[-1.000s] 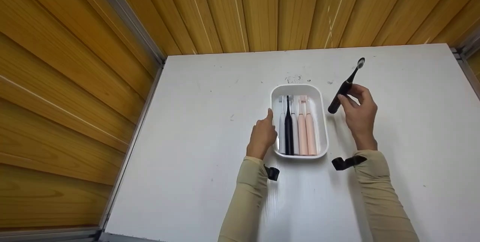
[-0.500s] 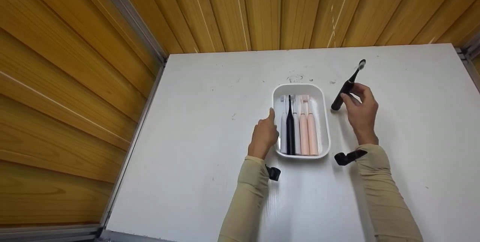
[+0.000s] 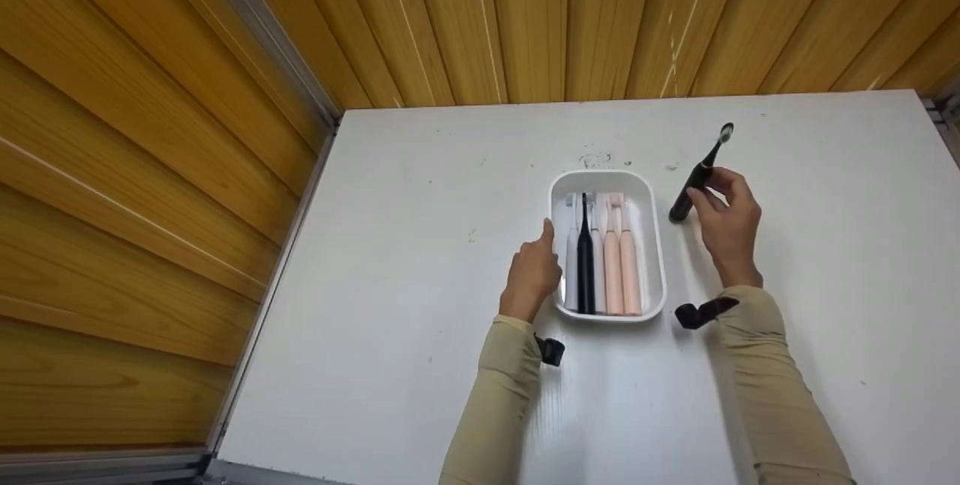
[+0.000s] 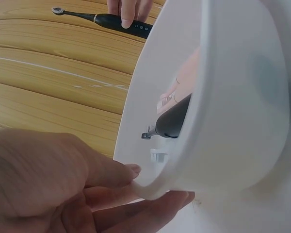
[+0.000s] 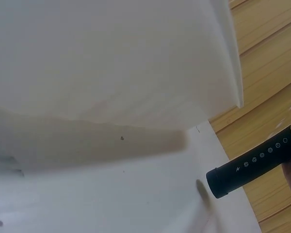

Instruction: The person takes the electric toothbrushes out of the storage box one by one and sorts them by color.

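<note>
Now, right hand (image 3: 726,222) pinches black toothbrush (image 3: 688,196) by handle — raised above white table (image 3: 375,282), just right of white tray (image 3: 659,263), brush head pointing away from person. Left hand (image 3: 532,271), well apart from right, grips tray's left rim, thumb over, fingers under — inside, second black toothbrush (image 3: 586,271) between two pale toothbrushes (image 3: 571,275), then two pink toothbrushes (image 3: 613,275).

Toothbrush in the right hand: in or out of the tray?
Out: in the head view, the right hand holds the black toothbrush beside the white tray, past its right rim.
</note>
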`<state>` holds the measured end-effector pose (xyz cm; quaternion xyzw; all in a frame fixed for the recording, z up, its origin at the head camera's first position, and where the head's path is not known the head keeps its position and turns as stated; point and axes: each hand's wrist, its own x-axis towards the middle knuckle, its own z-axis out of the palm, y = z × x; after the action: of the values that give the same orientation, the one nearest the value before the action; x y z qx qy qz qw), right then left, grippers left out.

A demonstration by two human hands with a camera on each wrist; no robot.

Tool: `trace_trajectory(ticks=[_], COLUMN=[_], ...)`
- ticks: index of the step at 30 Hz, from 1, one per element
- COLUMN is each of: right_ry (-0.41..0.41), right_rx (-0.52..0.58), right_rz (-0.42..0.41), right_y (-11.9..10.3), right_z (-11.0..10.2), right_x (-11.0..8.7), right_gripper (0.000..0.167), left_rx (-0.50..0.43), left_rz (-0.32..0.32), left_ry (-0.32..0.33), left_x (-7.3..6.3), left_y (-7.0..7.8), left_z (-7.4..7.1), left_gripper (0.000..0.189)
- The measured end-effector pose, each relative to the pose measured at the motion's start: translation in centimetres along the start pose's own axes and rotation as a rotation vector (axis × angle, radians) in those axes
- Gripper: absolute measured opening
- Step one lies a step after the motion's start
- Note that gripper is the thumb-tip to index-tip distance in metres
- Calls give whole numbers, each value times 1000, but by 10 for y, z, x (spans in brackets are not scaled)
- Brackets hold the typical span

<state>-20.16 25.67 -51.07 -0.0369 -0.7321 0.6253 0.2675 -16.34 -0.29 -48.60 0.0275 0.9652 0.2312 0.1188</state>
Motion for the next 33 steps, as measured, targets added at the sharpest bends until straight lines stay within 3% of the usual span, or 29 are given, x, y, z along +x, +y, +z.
trace_trajectory(ticks=[10, 19, 33], right_ry=[-6, -2, -47], right_rx=[15, -54, -50], right_rz=[10, -18, -17], right_y=[14, 39, 18], right_z=[2, 2, 7], right_x=[5, 13, 8], right_gripper=[37, 37, 36], left_rx=[-3, 3, 49], left_rz=[-22, -6, 48], left_ry=[-5, -1, 58], left_x=[-1, -2, -2], left_y=[2, 3, -1], left_z=[1, 3, 3], left_gripper=[59, 59, 59])
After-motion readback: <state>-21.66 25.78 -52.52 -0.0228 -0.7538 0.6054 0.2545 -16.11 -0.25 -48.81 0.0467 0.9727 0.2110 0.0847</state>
